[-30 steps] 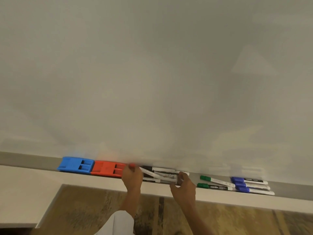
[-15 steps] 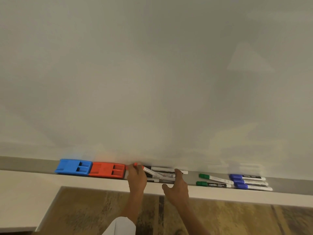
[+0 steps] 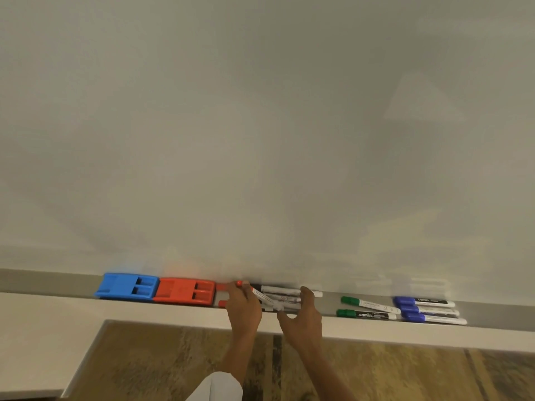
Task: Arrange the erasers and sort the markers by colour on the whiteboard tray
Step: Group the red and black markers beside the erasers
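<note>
Lying on the whiteboard tray (image 3: 492, 312): two erasers, one blue eraser (image 3: 127, 286) and one red eraser (image 3: 185, 291); two green markers (image 3: 365, 314); three blue markers (image 3: 425, 309). Red markers (image 3: 222, 286) and black markers (image 3: 285, 290) are showing partly hidden, count uncertain.

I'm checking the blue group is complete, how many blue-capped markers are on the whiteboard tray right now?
3. The blue-capped markers lie stacked together at the tray's far right end, right of the two green markers: back, middle, front. None seems hidden.
</note>
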Demonstrator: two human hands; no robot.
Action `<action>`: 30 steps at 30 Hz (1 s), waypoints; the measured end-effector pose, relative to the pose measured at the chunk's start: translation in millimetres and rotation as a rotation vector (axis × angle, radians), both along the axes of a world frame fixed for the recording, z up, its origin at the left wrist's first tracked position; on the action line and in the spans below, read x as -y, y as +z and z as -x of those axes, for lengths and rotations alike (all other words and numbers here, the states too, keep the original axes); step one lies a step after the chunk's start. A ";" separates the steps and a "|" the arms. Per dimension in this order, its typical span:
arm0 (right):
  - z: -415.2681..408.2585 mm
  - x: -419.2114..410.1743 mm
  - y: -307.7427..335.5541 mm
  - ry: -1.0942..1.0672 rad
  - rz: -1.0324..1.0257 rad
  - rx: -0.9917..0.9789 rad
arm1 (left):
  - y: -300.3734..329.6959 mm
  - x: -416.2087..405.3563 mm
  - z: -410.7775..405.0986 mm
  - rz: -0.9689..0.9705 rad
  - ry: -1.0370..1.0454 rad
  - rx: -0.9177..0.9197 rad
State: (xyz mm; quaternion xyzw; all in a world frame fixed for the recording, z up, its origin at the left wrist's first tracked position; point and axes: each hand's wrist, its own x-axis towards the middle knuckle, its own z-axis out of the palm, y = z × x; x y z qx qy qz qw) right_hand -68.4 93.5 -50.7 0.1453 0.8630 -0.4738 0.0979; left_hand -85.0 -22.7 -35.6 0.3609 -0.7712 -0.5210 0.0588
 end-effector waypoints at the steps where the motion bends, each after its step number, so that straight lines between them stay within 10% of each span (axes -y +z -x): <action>1: 0.1 -0.4 0.2 0.004 -0.002 0.001 | 0.4 0.6 0.7 0.001 -0.011 0.006; 30: 13.3 -56.3 1.7 -0.097 -0.013 0.051 | 3.3 -41.1 2.2 -0.083 -0.127 0.095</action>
